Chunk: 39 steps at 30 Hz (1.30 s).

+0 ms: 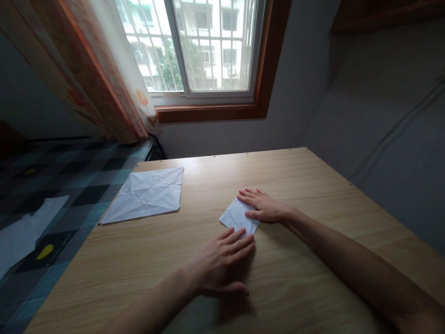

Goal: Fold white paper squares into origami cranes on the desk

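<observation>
White paper, folded into a small flat packet point(231, 215) with crease lines across its upper face, lies on the pale wood-grained tabletop point(215, 181) in the head view, a little right of the middle, with one corner pointing left. The person's bare right hand point(266, 206) rests flat over the packet's upper right part, palm down, its fingers stretched out past the far edge and its thumb lying across the paper. The person's bare left hand point(225, 255) is palm down at the near edge, its fingertips on the paper and its thumb spread well away from them. Both hands are unclenched, pressing rather than gripping, and they do not touch each other.

Well apart from the packet, at the tabletop's far left corner, lies a larger white four-sided sheet of paper point(149, 195), covered with a web of creases. Beyond the tabletop's left edge spreads a dark and teal checked cloth point(69, 162) with yellow shapes, and on it sits some loose white paper point(31, 227). Behind, an orange and cream flowered curtain point(100, 60) hangs beside a barred sliding window point(215, 55) in a reddish-brown wooden frame point(222, 112). On the right, a thin pale cable point(389, 130) runs slantwise along the grey wall point(382, 83).
</observation>
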Motion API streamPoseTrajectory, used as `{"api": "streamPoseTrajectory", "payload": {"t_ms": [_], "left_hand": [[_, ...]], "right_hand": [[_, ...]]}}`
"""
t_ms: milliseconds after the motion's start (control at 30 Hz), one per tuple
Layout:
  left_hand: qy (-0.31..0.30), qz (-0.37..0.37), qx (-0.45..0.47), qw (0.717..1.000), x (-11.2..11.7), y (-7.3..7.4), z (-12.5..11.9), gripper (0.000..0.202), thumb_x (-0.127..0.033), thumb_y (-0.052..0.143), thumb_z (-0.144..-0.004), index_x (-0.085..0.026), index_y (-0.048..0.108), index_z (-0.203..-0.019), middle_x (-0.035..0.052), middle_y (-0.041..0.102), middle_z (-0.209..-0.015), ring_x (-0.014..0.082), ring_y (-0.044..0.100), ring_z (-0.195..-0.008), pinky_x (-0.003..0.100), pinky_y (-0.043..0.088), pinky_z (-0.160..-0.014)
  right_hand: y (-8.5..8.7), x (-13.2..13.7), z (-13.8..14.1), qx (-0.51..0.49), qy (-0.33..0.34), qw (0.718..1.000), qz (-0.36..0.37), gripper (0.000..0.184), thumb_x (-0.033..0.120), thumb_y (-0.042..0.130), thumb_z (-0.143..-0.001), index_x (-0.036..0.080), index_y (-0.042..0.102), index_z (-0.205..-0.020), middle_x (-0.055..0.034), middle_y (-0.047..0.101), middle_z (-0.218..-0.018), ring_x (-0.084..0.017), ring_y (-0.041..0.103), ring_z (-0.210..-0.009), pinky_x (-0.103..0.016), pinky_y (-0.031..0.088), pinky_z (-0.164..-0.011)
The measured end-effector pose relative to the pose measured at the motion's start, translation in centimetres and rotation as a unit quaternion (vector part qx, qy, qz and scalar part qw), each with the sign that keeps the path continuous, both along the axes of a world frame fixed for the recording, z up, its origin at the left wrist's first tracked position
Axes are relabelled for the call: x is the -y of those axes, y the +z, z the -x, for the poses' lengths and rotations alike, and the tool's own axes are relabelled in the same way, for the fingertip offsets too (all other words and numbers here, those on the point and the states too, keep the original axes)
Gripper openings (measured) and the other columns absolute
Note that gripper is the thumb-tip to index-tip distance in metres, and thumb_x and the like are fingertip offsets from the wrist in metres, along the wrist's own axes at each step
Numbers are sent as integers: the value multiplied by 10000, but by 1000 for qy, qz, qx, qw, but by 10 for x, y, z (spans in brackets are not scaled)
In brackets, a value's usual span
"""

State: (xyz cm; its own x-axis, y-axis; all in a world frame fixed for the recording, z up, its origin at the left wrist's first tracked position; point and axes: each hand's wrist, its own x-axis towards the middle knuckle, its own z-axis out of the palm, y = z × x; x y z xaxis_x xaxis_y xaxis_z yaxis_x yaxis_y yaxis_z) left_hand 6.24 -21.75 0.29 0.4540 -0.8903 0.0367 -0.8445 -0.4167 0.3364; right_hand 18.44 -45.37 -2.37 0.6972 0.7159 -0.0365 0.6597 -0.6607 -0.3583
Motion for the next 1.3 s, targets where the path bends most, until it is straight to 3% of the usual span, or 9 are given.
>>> {"api": "streamPoseTrajectory", "payload": {"t_ms": [233, 433, 533, 667, 800, 933, 1033, 1167, 1300], "left_hand": [[34, 59, 89, 994, -5, -10, -4, 499, -571, 536, -860, -185, 576, -1174, 124, 661, -1150, 311, 515, -1244, 480, 374, -1078], [123, 38, 145, 981, -6, -13, -13, 273, -398, 573, -870, -186, 570, -1042, 102, 632, -975, 254, 632, -938, 408, 522, -857], [173, 44, 171, 969, -8, -14, -16, 347, -395, 598, -852, -188, 540, -1124, 111, 622, -1051, 259, 637, -918, 400, 540, -807], [195, 65, 194, 959, -11, -18, -19, 617, -565, 626, -806, -180, 485, -1268, 155, 593, -1209, 307, 623, -1025, 450, 525, -881], [182, 54, 193, 963, -11, -17, -21, 754, -682, 587, -779, -144, 483, -1296, 182, 599, -1231, 332, 610, -1059, 470, 515, -898], [184, 21, 206, 961, -7, -13, -19, 441, -471, 522, -895, -155, 541, -1202, 156, 634, -1155, 298, 607, -1057, 433, 511, -893], [159, -3, 222, 962, -5, -12, -17, 227, -307, 440, -934, -171, 579, -1052, 130, 655, -1027, 266, 618, -1007, 388, 522, -828], [154, 19, 230, 961, -5, -12, -18, 216, -167, 357, -954, -181, 566, -900, 85, 656, -864, 197, 641, -846, 296, 518, -723], [228, 140, 186, 945, -8, -4, -19, 213, -194, 398, -960, -183, 587, -861, 36, 669, -761, 149, 624, -673, 249, 479, -637]], "right_hand": [[13, 6, -7, -10, 42, 992, -121, 598, 249, 674, -785, 176, 527, -1361, -133, 551, -1362, -281, 464, -1286, -446, 358, -1079], [17, -6, 12, -98, -57, 982, -148, 558, 127, 674, -709, 158, 593, -1261, -20, 660, -872, -166, 601, -771, -263, 475, -707], [17, -10, 15, -115, -104, 975, -161, 482, 93, 635, -710, 171, 608, -1185, 39, 611, -713, -129, 558, -644, -223, 416, -595], [17, -14, 20, -134, -138, 958, -214, 394, 55, 572, -716, 168, 602, -1091, 56, 563, -638, -106, 532, -588, -202, 394, -543], [21, -18, 31, -268, -188, 902, -283, 392, 112, 591, -726, 166, 555, -1112, 16, 578, -757, -102, 549, -562, -199, 436, -476], [23, -20, 41, -344, -224, 849, -333, 518, 106, 628, -669, 204, 511, -1164, -73, 567, -1075, -87, 586, -585, -210, 491, -463], [20, -20, 44, -348, -236, 840, -343, 539, 88, 624, -658, 209, 500, -1168, -88, 561, -1121, -72, 580, -558, -217, 504, -464], [15, -17, 43, -331, -215, 842, -369, 447, 259, 683, -745, 177, 527, -1155, -104, 598, -1083, -115, 615, -627, -270, 537, -555], [13, -11, 36, -290, -95, 843, -444, 659, 532, 775, -691, 192, 547, -1208, -146, 573, -1258, -268, 600, -1084, -423, 510, -893]]}}
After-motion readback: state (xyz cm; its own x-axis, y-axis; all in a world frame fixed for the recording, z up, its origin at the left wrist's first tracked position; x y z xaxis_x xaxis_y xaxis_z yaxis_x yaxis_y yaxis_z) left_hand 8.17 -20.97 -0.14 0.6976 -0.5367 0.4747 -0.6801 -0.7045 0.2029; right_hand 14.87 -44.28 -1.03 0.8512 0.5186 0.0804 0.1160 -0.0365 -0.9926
